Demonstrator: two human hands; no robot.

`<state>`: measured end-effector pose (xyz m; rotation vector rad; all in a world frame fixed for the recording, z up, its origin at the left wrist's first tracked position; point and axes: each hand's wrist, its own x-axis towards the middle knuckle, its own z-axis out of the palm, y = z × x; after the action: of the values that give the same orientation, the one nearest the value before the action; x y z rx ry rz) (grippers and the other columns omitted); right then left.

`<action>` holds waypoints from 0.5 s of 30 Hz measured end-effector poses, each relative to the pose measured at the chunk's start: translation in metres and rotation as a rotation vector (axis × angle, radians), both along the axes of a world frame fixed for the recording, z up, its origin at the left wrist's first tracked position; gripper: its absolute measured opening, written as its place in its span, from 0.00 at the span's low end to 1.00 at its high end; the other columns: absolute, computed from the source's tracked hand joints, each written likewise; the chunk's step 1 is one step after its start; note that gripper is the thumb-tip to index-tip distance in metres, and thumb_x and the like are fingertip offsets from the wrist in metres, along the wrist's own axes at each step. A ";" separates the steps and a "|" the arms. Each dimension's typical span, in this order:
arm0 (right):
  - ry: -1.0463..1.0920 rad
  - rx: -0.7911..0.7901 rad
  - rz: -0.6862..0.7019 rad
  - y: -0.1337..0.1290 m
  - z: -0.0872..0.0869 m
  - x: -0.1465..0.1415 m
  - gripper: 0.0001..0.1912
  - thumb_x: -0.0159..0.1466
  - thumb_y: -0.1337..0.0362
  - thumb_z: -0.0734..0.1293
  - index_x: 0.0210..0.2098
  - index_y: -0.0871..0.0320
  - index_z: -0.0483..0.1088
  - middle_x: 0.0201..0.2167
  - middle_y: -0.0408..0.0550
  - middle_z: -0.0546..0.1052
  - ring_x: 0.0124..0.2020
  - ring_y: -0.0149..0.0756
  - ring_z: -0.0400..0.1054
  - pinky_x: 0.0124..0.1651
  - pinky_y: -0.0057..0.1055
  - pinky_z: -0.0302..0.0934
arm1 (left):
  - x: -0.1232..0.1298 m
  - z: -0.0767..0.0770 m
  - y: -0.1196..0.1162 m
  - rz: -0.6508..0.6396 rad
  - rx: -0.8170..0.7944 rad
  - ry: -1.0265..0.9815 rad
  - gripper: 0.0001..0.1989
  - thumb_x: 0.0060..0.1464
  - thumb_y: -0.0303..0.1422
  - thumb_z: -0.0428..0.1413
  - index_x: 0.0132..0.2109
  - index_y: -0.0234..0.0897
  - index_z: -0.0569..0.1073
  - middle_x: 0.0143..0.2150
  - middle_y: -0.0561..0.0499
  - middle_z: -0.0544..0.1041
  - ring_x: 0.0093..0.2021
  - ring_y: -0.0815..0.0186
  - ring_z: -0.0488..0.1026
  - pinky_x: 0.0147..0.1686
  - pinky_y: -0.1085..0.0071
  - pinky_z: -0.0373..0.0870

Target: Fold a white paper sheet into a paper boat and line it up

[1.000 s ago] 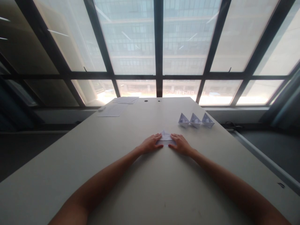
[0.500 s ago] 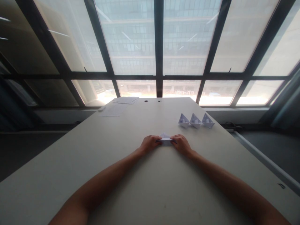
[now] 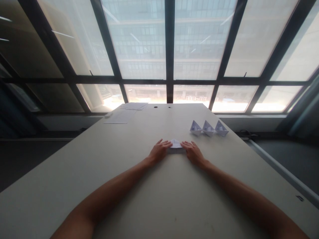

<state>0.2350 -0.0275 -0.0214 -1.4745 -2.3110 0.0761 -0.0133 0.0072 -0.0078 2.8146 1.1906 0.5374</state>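
Note:
A partly folded sheet of white paper (image 3: 175, 146) lies on the table in front of me, with a pointed top and a straight band along its near side. On its left end rest the fingertips of my left hand (image 3: 159, 150), stretched out and flat. My right hand (image 3: 192, 152) presses the right end in the same way, fingers extended. Neither hand is wrapped around the paper. Beyond my right hand, three white paper boats (image 3: 208, 128) stand side by side in a row.
White sheets of paper (image 3: 119, 117) lie at the far left of the white table (image 3: 139, 199). Two dark holes, one a cable hole (image 3: 155, 107), show near its far edge. A small dark mark (image 3: 299, 198) sits at the right edge. Large windows rise behind the table.
The fingers of both hands have gone from pinching the paper's ends to lying stretched out on them. The raised near band of the paper now looks flatter. The paper boats have stayed put.

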 end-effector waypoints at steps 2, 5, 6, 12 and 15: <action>-0.064 -0.051 0.023 0.000 0.000 0.000 0.32 0.64 0.77 0.53 0.66 0.57 0.63 0.67 0.51 0.63 0.69 0.38 0.53 0.71 0.45 0.38 | 0.001 -0.003 0.001 -0.026 -0.011 0.067 0.30 0.58 0.20 0.45 0.64 0.44 0.68 0.65 0.51 0.69 0.67 0.62 0.63 0.70 0.53 0.46; -0.123 -0.073 0.077 -0.003 0.001 -0.003 0.31 0.64 0.75 0.53 0.66 0.61 0.62 0.69 0.54 0.60 0.71 0.40 0.49 0.71 0.47 0.34 | 0.003 -0.008 -0.001 -0.031 -0.010 0.126 0.27 0.60 0.26 0.48 0.66 0.39 0.65 0.68 0.45 0.65 0.69 0.59 0.59 0.70 0.51 0.45; -0.136 -0.067 0.092 -0.004 0.002 -0.004 0.31 0.64 0.74 0.53 0.66 0.63 0.61 0.69 0.56 0.60 0.71 0.42 0.49 0.72 0.48 0.33 | 0.004 -0.010 -0.003 -0.026 -0.003 0.139 0.26 0.62 0.30 0.48 0.66 0.37 0.64 0.69 0.43 0.63 0.69 0.58 0.58 0.70 0.50 0.44; -0.120 -0.076 0.184 -0.011 0.000 -0.019 0.31 0.71 0.61 0.53 0.70 0.66 0.51 0.71 0.59 0.54 0.72 0.44 0.43 0.72 0.48 0.32 | 0.008 -0.014 -0.006 -0.119 -0.044 0.156 0.33 0.68 0.47 0.44 0.71 0.33 0.54 0.72 0.38 0.54 0.73 0.54 0.49 0.69 0.54 0.46; -0.101 -0.123 0.266 -0.011 -0.002 -0.020 0.33 0.73 0.56 0.52 0.72 0.65 0.45 0.73 0.57 0.47 0.73 0.44 0.39 0.72 0.47 0.34 | 0.008 -0.012 -0.007 -0.176 -0.088 0.154 0.36 0.67 0.52 0.41 0.73 0.34 0.49 0.74 0.39 0.49 0.74 0.55 0.45 0.70 0.55 0.42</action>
<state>0.2151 -0.0387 -0.0233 -1.2419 -2.6150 0.2261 -0.0051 0.0003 -0.0199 2.8901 0.9470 0.2554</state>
